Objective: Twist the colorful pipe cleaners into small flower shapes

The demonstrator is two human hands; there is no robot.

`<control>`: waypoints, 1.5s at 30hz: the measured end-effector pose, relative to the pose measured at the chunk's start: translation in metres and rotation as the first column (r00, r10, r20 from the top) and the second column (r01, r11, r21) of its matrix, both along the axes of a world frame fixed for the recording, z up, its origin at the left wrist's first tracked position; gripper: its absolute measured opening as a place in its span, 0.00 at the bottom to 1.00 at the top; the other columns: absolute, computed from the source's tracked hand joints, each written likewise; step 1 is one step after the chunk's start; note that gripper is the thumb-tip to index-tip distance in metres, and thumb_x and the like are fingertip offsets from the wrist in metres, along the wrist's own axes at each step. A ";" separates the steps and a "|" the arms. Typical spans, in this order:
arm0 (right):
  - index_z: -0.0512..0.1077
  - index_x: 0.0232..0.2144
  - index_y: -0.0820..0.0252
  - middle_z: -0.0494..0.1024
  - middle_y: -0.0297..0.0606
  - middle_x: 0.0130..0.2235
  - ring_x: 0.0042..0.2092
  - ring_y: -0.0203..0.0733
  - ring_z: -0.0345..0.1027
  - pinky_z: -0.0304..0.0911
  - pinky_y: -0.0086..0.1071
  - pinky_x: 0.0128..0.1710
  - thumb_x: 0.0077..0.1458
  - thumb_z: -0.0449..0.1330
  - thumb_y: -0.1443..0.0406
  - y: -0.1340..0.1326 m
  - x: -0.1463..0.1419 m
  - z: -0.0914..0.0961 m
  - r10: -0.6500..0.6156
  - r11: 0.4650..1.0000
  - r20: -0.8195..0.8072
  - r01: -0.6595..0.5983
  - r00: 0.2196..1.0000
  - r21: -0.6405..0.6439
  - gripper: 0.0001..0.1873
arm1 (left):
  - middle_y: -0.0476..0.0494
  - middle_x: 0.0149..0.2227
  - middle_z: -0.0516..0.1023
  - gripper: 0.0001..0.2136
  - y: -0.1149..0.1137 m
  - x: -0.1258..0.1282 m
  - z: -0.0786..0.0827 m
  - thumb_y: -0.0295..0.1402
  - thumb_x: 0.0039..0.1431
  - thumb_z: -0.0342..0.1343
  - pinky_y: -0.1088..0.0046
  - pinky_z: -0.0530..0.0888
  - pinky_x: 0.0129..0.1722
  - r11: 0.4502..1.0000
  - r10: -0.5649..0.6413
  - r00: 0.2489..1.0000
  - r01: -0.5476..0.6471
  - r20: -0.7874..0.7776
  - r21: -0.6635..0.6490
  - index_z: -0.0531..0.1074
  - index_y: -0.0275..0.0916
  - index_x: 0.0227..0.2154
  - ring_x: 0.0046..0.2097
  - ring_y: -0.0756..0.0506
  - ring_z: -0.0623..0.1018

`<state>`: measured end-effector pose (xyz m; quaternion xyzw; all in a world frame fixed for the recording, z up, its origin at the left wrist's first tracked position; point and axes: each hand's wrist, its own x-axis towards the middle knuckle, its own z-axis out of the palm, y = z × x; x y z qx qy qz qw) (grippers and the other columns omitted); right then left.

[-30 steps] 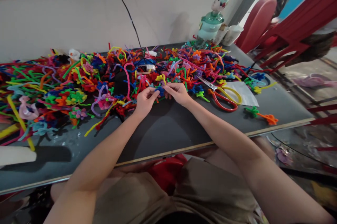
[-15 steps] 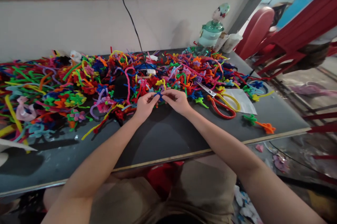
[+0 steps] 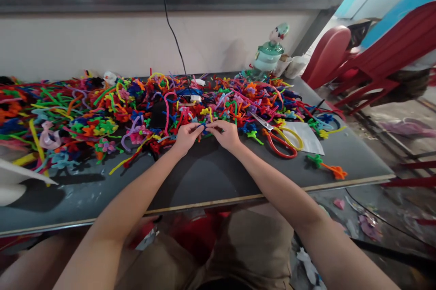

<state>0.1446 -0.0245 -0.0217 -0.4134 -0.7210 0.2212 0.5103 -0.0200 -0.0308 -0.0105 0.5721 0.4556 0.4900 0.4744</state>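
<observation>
Both my hands meet over the front of a heap of bright pipe cleaners [image 3: 136, 95]. A small dark blue pipe cleaner piece [image 3: 205, 127] is pinched between them; its exact shape is mostly hidden by the fingers. My left hand [image 3: 186, 138] grips it from the left with thumb and forefinger. From the right, my right hand [image 3: 225, 134] pinches the same piece. Scissors [image 3: 281, 140] with one red and one yellow handle loop lie to the right of my hands, blades in the heap. Beyond them is a green and orange pipe cleaner flower piece [image 3: 329, 167].
A green-lidded figure-shaped bottle [image 3: 270, 56] and white cups [image 3: 296, 66] stand at the back right. A white packet [image 3: 304, 137] lies by the scissors. A black cable [image 3: 172, 29] hangs down into the heap. Red chairs [image 3: 327, 56] are beyond the table's right end.
The view has tilted up a little, so the table sits slightly differently in the picture. My hands stay together on the blue piece, with only slight finger movement.
</observation>
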 end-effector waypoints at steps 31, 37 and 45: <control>0.71 0.46 0.62 0.80 0.48 0.45 0.47 0.46 0.75 0.71 0.35 0.39 0.65 0.52 0.61 -0.029 0.009 0.003 -0.167 0.977 0.565 0.058 0.808 0.206 0.13 | 0.50 0.24 0.75 0.19 -0.004 -0.008 0.000 0.49 0.53 0.60 0.76 0.71 0.29 0.953 -0.298 0.953 0.295 -0.049 -0.064 0.77 0.37 0.35 0.26 0.52 0.73; 0.70 0.46 0.59 0.80 0.45 0.43 0.45 0.43 0.74 0.69 0.32 0.41 0.66 0.49 0.62 -0.037 0.010 0.009 -0.096 0.993 0.503 0.050 0.859 0.105 0.13 | 0.52 0.21 0.72 0.18 -0.006 -0.005 0.003 0.47 0.52 0.62 0.76 0.68 0.25 0.979 -0.193 0.980 0.189 -0.048 -0.073 0.76 0.37 0.37 0.23 0.52 0.71; 0.73 0.45 0.62 0.80 0.48 0.42 0.44 0.46 0.75 0.68 0.38 0.43 0.65 0.51 0.65 -0.028 0.007 0.005 -0.105 0.993 0.664 0.040 0.740 0.113 0.12 | 0.48 0.23 0.75 0.14 -0.018 0.000 0.004 0.45 0.53 0.61 0.74 0.70 0.26 0.995 0.033 0.982 -0.015 -0.187 0.100 0.77 0.37 0.30 0.24 0.50 0.72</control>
